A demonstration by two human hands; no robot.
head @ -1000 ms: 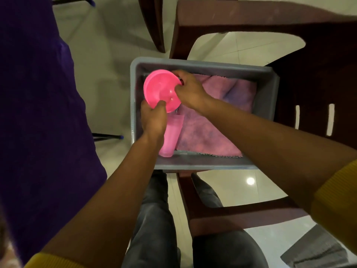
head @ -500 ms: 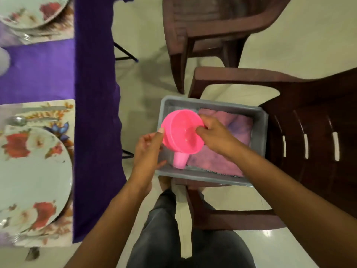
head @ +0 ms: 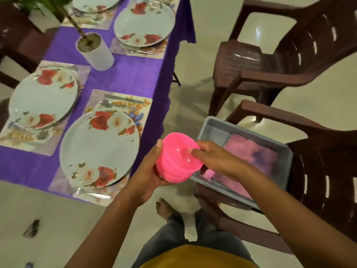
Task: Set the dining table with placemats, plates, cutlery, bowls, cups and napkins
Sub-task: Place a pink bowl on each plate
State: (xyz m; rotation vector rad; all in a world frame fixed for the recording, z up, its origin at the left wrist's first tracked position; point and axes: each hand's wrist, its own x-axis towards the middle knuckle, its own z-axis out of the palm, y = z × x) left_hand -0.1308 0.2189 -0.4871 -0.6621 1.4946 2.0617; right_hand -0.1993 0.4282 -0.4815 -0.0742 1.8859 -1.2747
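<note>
A stack of pink plastic bowls [head: 176,160] is held in front of me, between the table and a grey tub. My left hand [head: 148,171] cups the stack from below and the left side. My right hand [head: 214,159] grips its right rim, with a fingertip inside the top bowl. The grey tub [head: 286,163] sits on a brown chair and holds pink napkins [head: 249,153]. On the purple tablecloth [head: 127,76] lie floral placemats with flowered plates; the nearest plate [head: 99,147] has a spoon [head: 106,103] above it and a fork [head: 92,194] below it.
A white pot [head: 96,53] with a plant stands mid-table. Two brown plastic chairs [head: 270,60] stand to the right of the table. My bare foot [head: 165,208] is on the tiled floor. A small dark object [head: 31,228] lies on the floor at the lower left.
The bowls have been lifted out of the grey tub and carried left toward the table. My view swung left, bringing the set plates and placemats into sight.
</note>
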